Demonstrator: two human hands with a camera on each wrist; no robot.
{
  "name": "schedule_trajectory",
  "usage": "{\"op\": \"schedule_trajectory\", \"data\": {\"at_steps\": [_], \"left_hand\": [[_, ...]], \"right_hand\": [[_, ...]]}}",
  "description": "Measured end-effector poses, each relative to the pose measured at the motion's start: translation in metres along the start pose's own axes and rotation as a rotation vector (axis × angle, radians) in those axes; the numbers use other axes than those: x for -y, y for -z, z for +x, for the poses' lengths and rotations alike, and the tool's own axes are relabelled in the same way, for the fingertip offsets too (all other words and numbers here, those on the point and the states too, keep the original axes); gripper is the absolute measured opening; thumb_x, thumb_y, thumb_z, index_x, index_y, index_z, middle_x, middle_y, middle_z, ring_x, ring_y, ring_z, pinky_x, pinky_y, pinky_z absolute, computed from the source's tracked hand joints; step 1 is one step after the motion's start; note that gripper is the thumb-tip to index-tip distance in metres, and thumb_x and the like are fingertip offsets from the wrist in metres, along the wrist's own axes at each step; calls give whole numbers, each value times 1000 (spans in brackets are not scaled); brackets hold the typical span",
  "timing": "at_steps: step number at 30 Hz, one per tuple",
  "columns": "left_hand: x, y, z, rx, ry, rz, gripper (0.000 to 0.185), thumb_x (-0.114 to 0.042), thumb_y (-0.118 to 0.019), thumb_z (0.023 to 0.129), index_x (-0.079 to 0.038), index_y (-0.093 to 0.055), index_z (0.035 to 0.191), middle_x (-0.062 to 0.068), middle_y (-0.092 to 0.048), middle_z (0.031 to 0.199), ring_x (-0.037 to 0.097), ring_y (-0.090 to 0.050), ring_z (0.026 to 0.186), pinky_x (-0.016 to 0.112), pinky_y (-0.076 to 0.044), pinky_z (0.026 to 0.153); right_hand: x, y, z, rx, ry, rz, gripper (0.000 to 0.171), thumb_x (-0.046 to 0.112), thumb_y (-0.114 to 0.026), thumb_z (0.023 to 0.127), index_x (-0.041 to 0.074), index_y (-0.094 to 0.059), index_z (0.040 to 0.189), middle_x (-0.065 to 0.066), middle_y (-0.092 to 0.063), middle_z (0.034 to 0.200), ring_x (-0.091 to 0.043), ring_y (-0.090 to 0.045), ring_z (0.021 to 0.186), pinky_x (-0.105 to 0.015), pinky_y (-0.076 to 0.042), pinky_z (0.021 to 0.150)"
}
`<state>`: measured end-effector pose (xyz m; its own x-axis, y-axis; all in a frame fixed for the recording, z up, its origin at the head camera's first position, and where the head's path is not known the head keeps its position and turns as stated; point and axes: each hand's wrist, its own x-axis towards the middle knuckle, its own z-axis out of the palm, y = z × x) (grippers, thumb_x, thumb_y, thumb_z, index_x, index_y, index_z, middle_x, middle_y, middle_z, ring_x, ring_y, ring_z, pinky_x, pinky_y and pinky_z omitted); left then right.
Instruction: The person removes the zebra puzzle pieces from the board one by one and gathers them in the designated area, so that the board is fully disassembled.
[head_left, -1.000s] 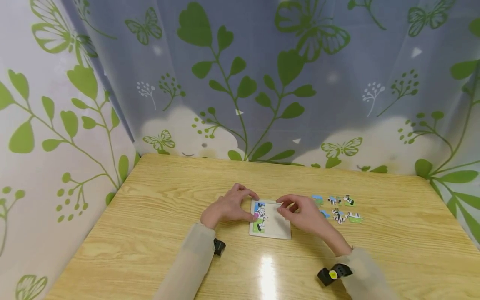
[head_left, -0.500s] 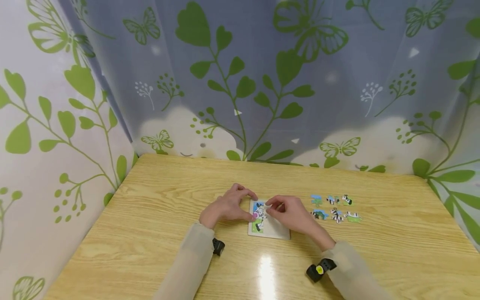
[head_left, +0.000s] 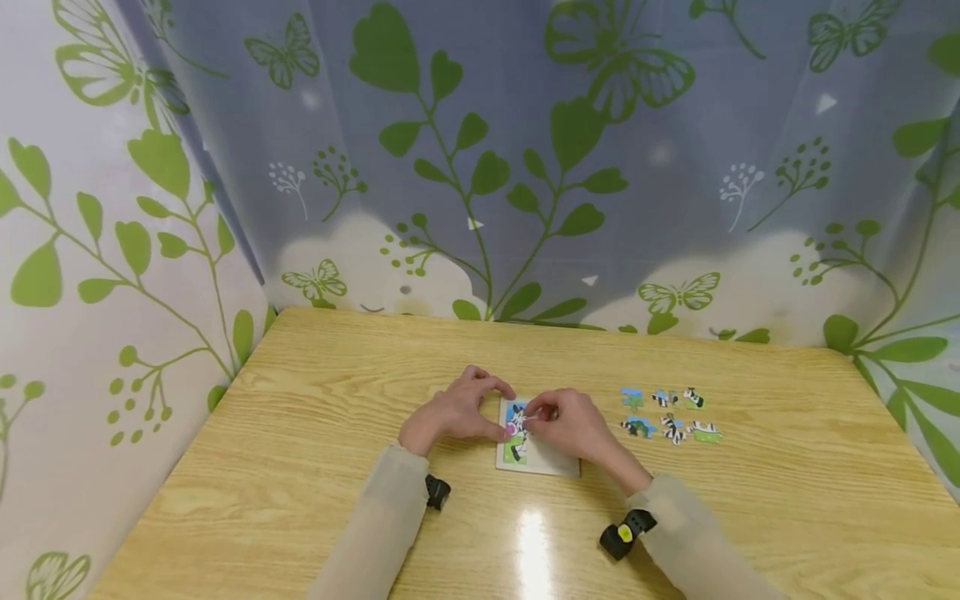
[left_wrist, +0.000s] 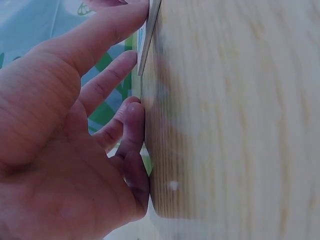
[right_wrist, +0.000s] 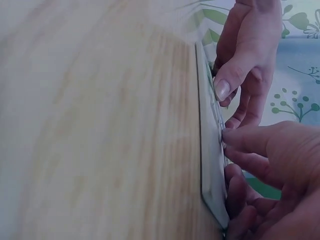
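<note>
Head view: piece (head_left: 529, 414) under right fingers (head_left: 542, 412).

Head view above; wrist views grazing table (head_left: 315, 400).

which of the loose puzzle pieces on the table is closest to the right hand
The blue and dark piece at the left end of the near row; it lies closest to the right hand, the other loose pieces sit farther right.

A flat, pale rectangular puzzle board (head_left: 551, 461) lies on the wood between the two hands, its left column filled with zebra-picture pieces in blue, white and green. A small zebra-striped jigsaw piece (head_left: 527, 419) sits at the right hand's fingertips, against that column. Six loose colourful pieces (head_left: 667, 414) lie in two rows well right of the right hand.
</note>
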<state>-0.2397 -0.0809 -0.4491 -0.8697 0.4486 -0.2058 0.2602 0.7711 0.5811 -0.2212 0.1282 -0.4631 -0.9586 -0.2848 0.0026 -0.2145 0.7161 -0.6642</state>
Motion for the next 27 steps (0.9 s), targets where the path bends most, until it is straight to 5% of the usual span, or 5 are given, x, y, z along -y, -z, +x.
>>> {"op": "schedule_trajectory", "data": {"at_steps": [16, 27], "left_hand": [[0, 0, 1, -7, -1, -21, 53, -43, -79, 72, -36, -57, 120, 0, -38, 134, 24, -42, 122, 64, -26, 101], [2, -1, 2, -5, 3, -28, 53, -44, -80, 72, -37, -57, 119, 0, -37, 134, 23, -42, 123, 68, -23, 101]], "right_hand": [[8, -3, 5, 22, -199, 14, 5, 27, -72, 80, 23, -70, 81, 5, -62, 74, -12, -53, 67, -28, -36, 60], [8, -4, 4, 11, -235, -8, 6, 30, -72, 80, 25, -68, 83, 7, -62, 77, -12, -53, 70, -30, -33, 63]]}}
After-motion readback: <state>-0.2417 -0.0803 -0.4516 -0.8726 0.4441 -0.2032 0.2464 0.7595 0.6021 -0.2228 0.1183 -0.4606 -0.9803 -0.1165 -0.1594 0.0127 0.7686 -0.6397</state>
